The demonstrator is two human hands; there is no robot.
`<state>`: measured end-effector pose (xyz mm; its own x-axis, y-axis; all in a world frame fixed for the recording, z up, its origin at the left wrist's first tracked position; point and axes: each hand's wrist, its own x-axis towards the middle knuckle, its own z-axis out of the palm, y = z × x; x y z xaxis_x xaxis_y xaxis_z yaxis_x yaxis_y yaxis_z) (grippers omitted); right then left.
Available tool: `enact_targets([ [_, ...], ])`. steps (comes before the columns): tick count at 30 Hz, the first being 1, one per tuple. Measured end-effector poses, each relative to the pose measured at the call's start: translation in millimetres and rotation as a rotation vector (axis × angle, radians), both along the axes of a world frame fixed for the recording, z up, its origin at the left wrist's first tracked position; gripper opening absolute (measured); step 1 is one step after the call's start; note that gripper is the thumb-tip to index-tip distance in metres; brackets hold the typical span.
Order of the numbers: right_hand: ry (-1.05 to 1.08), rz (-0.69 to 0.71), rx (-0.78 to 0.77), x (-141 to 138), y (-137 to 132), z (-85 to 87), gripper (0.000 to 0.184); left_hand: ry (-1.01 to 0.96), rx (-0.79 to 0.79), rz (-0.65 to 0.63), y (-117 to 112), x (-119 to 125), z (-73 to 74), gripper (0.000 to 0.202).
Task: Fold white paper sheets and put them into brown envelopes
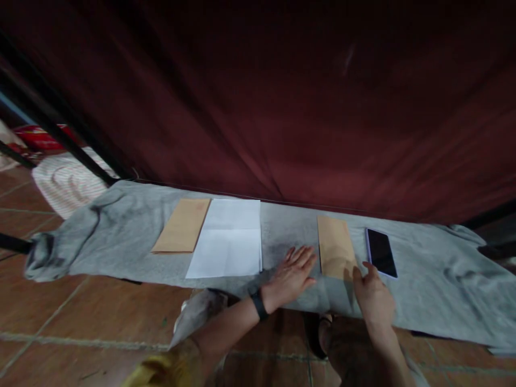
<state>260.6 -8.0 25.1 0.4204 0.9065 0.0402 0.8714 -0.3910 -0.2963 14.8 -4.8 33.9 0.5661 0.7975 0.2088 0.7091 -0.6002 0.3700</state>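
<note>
Head view: flat tan paper envelope (335, 246) lies on the grey cloth-covered worktop (289, 223), between spread left hand (291, 273) and curled right hand (374, 301); whether the latter pinches its near corner cannot be told. Judged light, bendable, easily creased; best held by opposite edges.

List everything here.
Draped fabric cover: one, grey, centre
Rectangular paper envelopes: at least two, tan, on cover
Paper sheets: count unclear, white, between envelopes
Rectangular phone: one, black, right of envelopes
Fabric curtain: one, maroon, behind
Straight bars: several, black, sides
Striped cloth: one, whitish, far left
Unclear items: two, red and pale, left
Tiled floor: one, brown, below
Footwear: one, black, bottom centre
Sleeve: one, yellow, left arm
Wristband: one, black, left wrist
Left hand: one, over cover
Right hand: one, by phone
</note>
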Motion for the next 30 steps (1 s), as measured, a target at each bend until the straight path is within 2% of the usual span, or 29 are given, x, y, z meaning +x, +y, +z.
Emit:
enact_targets([
  [3, 0.302, 0.199, 0.147, -17, 7, -1.9, 0.055, -0.002, -0.006, 0.190, -4, -60, 21.6, 0.059],
  [5, 0.551, 0.327, 0.187, -40, 12, -7.4, 0.055, 0.007, -0.006, 0.394, -9, -107, 25.1, 0.062],
  [7, 0.688, 0.404, 0.196, -69, 18, -14.4, 0.053, 0.016, -0.019, 0.637, -18, -153, 20.3, 0.065],
  [9, 0.754, 0.508, 0.160, -102, 26, -19.5, 0.047, 0.060, -0.044, 0.838, -30, -190, 11.5, 0.070],
  [11, 0.763, 0.590, 0.125, -135, 38, -20.2, 0.041, 0.145, -0.115, 0.901, -43, -211, 3.1, 0.066],
  [13, 0.710, 0.623, 0.068, -165, 52, -16.6, 0.035, 0.253, -0.201, 0.866, -56, -217, -2.2, 0.061],
  [16, 0.625, 0.622, 0.011, -207, 74, -7.8, 0.028, 0.369, -0.232, 0.805, -68, -213, -3.7, 0.059],
  [21, 0.428, 0.511, -0.151, -258, 92, 2.3, 0.028, 0.358, -0.243, 0.772, -71, -214, -0.5, 0.059],
  [25, 0.388, 0.454, -0.195, -275, 95, 2.5, 0.037, 0.253, -0.242, 0.757, -68, -224, -0.5, 0.054],
  [30, 0.419, 0.482, -0.180, -276, 100, -2.9, 0.021, 0.104, -0.204, 0.789, -64, -239, -6.2, 0.051],
])
